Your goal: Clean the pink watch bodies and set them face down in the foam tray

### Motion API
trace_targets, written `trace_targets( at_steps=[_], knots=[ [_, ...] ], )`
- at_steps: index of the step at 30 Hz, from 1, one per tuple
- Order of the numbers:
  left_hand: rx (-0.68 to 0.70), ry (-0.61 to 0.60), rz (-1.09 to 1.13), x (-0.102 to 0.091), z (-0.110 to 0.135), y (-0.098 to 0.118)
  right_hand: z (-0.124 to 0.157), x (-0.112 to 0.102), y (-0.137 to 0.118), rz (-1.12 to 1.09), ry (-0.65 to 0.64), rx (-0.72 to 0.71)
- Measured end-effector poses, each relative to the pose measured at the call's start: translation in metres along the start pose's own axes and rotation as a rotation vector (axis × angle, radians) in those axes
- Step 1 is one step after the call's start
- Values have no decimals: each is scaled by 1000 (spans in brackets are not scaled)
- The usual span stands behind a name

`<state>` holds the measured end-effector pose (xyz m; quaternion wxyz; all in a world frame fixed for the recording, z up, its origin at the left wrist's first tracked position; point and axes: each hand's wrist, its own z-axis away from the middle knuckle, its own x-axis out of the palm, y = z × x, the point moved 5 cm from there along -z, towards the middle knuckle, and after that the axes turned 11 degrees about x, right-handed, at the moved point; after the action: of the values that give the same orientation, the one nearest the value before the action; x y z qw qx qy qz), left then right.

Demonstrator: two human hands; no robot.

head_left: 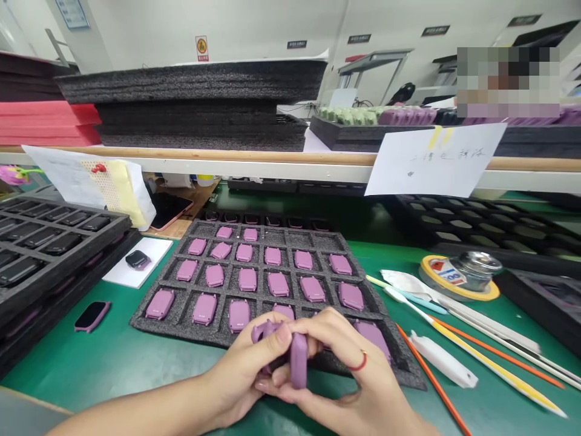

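Here, left hand (240, 369) and right hand (336, 357) closed in a firm pinch on a mauve silicone watch case (298, 360), held upright over the near edge of a black foam tray (149, 321), rows of matching cases (247, 280) beyond, packing tape roll (436, 284) at right

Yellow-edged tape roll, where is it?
In the head view, the yellow-edged tape roll sits at right on the green mat, with a glass jar resting on it.
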<state>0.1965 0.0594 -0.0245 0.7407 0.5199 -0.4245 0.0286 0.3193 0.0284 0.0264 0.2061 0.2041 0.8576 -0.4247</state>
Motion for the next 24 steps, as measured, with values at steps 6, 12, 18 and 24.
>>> trace_targets(
  at_steps=[6,12,18,24],
  knots=[
    [-32,127,90,-7,1,2,-2,-3,3,-56,-33,28],
    [-27,131,128,-5,0,2,-8,-16,16,135,56,67],
    [-26,167,11,-8,2,6,-14,-42,66,457,41,280],
    [-39,122,49,-3,1,7,-12,-50,76,461,-65,307]
  ],
)
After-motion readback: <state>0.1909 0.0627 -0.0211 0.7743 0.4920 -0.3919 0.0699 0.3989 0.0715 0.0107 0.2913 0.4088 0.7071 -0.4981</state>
